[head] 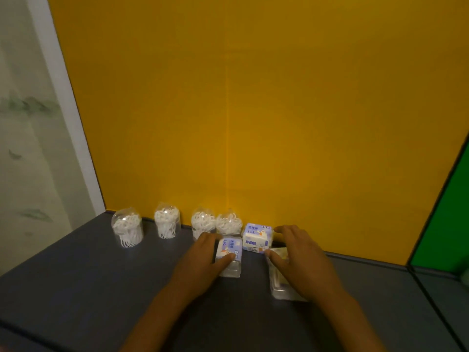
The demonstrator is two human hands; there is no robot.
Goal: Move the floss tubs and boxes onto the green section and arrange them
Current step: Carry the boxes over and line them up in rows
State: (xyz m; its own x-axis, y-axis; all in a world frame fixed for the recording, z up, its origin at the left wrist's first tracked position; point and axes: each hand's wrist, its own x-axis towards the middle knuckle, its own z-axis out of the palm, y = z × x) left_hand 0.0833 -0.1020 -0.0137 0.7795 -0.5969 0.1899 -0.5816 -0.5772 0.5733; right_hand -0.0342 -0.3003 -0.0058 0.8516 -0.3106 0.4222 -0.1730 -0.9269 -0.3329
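Observation:
Several clear floss tubs stand along the yellow back wall: one [127, 231] at the far left, one [167, 223] beside it, and two close together [203, 223] [228, 223]. A purple-and-white floss box [257, 237] stands right of them. My left hand [203, 260] grips a second floss box [229, 252] in front of the tubs, thumb on its front. My right hand [299, 257] lies over a third, clear-sided box [279, 275], fingers also reaching the standing box; its grip is partly hidden. The green section [446, 224] is at the far right.
The dark grey shelf surface [101, 275] runs to a divider seam [416, 278] at the right, beyond which the green section begins. A yellow wall [253, 110] backs the shelf. A pale painted panel [30, 148] stands at the left.

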